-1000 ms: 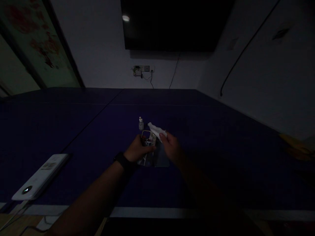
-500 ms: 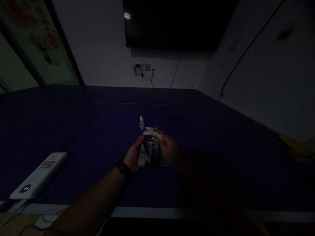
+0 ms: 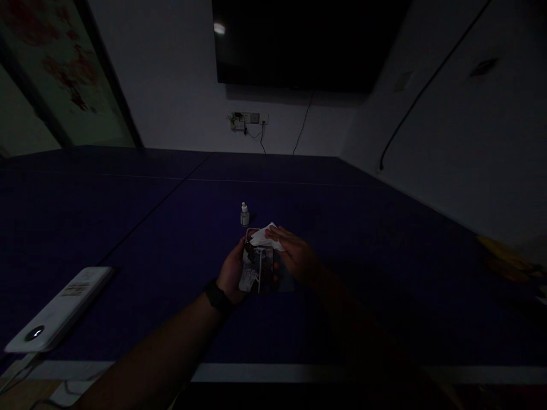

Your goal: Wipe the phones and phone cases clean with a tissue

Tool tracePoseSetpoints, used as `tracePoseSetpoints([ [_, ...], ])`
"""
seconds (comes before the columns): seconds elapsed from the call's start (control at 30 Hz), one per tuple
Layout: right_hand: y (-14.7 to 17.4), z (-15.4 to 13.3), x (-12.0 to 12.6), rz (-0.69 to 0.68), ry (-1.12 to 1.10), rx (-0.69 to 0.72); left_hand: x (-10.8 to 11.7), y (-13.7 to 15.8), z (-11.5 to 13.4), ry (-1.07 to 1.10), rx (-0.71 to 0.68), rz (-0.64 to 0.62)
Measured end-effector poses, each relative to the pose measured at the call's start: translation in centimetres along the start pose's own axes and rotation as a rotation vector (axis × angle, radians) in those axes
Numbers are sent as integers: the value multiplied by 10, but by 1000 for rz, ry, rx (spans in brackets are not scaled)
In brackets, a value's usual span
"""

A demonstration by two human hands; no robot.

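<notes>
My left hand (image 3: 231,272) grips the left edge of a patterned phone case (image 3: 251,278), its back printed in grey, white and dark tones. Fingertips show at the case's right edge. A white tissue (image 3: 264,237) lies over the upper part of the case. My right hand (image 3: 296,253) presses it there with its fingers laid flat together. Just beyond the case, a small bottle (image 3: 244,216) with a white dropper-style cap stands upright. A flat greyish sheet (image 3: 287,283) shows at the case's lower right, dim and hard to make out.
The dark blue table (image 3: 162,228) reaches to the wall. A long white power bank (image 3: 60,310) with a cable lies at the left. Something yellow (image 3: 504,253) sits at the far right. Wall sockets (image 3: 250,118) and a large black screen (image 3: 299,45) are beyond.
My right hand has flattened and come down with the tissue, which was bunched at the case's top edge and now spreads over its upper part. The view has shifted slightly.
</notes>
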State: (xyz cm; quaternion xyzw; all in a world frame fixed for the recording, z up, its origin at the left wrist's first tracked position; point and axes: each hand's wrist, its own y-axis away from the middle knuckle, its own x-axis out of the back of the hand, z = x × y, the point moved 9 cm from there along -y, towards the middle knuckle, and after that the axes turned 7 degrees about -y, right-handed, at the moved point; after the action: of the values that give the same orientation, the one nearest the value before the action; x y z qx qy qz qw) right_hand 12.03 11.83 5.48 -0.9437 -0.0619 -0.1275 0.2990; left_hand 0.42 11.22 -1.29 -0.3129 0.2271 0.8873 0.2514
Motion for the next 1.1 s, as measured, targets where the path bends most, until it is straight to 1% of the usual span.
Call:
tracePoseSetpoints([
  [0.03,2,10,5,87,-125,-106,0,0,0,-3,-7,4],
  [0.1,9,32,8,251,-371,-313,3,0,3,-3,-43,30],
  [0.13,13,42,6,315,-463,-387,4,1,5,-6,-60,38],
  [0.17,15,49,6,365,-523,-431,4,2,7,-8,-65,34],
  [0.23,14,59,10,450,-580,-442,3,3,6,-6,-36,-9],
  [0.33,11,71,26,600,-677,-433,3,3,1,-17,16,-62],
  [0.4,10,76,37,675,-727,-429,6,2,3,-73,-15,-54],
  [0.5,10,80,47,747,-765,-426,6,2,9,-160,-96,-42],
  [0.57,11,80,49,771,-768,-419,2,3,13,-152,-120,-60],
  [0.6,12,79,48,776,-763,-413,0,4,14,-137,-107,-78],
  [0.77,15,70,44,775,-657,-372,-9,6,12,-46,-38,-161],
  [0.87,20,56,42,756,-533,-363,-11,6,5,6,-8,-168],
  [0.93,20,42,36,694,-406,-333,-13,5,-2,32,18,-156],
  [0.97,17,32,29,627,-319,-297,-13,5,-5,39,21,-145],
  [1.0,10,16,19,504,-134,-211,-13,4,-7,43,19,-129],
  [1.07,1,-8,-12,250,167,-39,-12,1,-11,50,6,-93],
  [1.1,-1,-14,-28,145,272,13,-10,-1,-13,56,-7,-75],
])
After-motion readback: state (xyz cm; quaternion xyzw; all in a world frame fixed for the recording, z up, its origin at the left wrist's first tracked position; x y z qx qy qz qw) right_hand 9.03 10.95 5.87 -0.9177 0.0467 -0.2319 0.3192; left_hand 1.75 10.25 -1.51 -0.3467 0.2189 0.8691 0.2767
